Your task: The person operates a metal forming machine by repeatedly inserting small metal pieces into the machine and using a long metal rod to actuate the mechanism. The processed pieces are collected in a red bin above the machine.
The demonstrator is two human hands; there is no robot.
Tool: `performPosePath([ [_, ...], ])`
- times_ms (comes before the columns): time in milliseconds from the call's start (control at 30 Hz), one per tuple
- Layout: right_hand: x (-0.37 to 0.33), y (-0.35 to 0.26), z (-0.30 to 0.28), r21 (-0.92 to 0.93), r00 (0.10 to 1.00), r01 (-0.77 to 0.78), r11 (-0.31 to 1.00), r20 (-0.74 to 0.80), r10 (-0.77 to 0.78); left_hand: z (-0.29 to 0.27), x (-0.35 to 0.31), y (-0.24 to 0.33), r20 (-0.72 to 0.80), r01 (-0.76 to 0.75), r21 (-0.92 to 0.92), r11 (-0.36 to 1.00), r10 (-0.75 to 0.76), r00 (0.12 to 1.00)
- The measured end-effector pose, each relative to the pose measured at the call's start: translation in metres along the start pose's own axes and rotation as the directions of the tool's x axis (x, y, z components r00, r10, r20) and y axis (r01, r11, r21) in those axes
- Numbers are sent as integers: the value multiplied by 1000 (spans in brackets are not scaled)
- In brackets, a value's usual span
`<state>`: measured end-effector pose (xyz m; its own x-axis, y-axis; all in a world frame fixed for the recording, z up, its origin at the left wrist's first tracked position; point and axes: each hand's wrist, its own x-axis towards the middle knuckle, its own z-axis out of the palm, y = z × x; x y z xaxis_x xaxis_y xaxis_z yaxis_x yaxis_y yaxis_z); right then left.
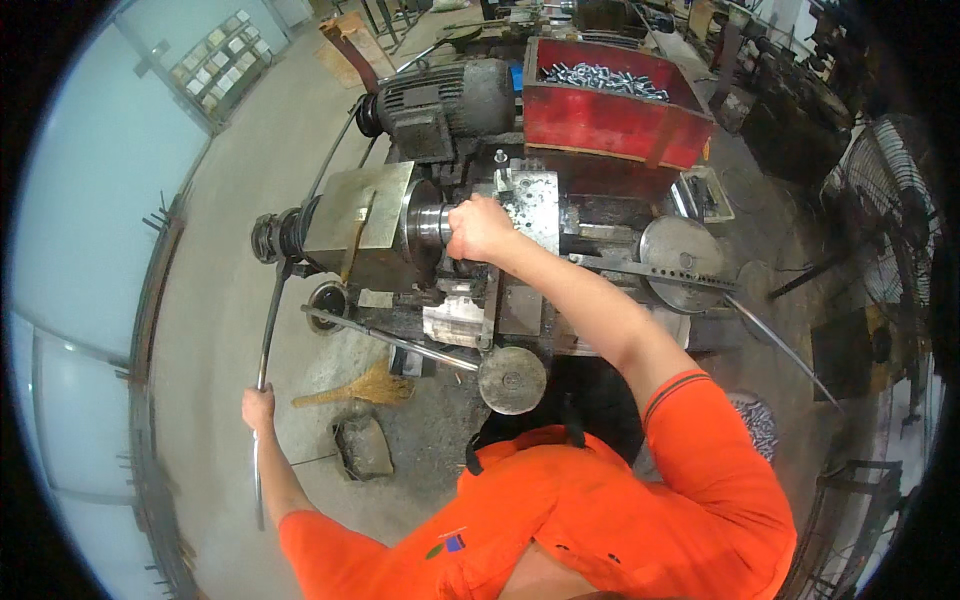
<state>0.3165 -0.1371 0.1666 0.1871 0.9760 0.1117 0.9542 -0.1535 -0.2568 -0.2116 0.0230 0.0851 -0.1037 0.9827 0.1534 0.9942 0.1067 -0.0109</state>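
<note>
My left hand [258, 408] is wrapped round a long metal lever [269, 340], which runs up to the left end of a small lathe's headstock [350, 222]. My right hand [480, 228] is closed at the lathe's spindle nose [428, 226], between it and the metal tool block [532, 205]. Whatever its fingers hold is hidden. A small upright bolt [501, 160] stands on the tool block just beyond this hand. Nearer to me, a second lever with a round metal disc [512, 380] at its end crosses the front of the machine.
Behind the lathe sit a dark electric motor [450, 98] and a red bin [615, 130] of small metal parts. A perforated bar [650, 268] and a large disc [684, 262] jut out at right. A straw broom [365, 388] and a dustpan [361, 446] lie on the floor. A fan [890, 200] stands far right.
</note>
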Motion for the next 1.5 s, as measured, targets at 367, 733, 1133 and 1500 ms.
performPosePath([
  [367,-2,-3,2,-85,1000,6,996,31,-4,-20,-120,64,31,-28,-242,970,36,999],
  [733,-37,94,-147,-247,821,-171,954,-571,-1,-13,-65,66,415,146,-845,515,458,786],
  [1133,-366,204,-33,354,590,-637,685,-349,729,7,-57,80,445,277,-872,403,418,792],
  [1500,-671,158,138,-26,67,-997,66,-29,997,22,-30,64,570,390,-796,463,353,742],
])
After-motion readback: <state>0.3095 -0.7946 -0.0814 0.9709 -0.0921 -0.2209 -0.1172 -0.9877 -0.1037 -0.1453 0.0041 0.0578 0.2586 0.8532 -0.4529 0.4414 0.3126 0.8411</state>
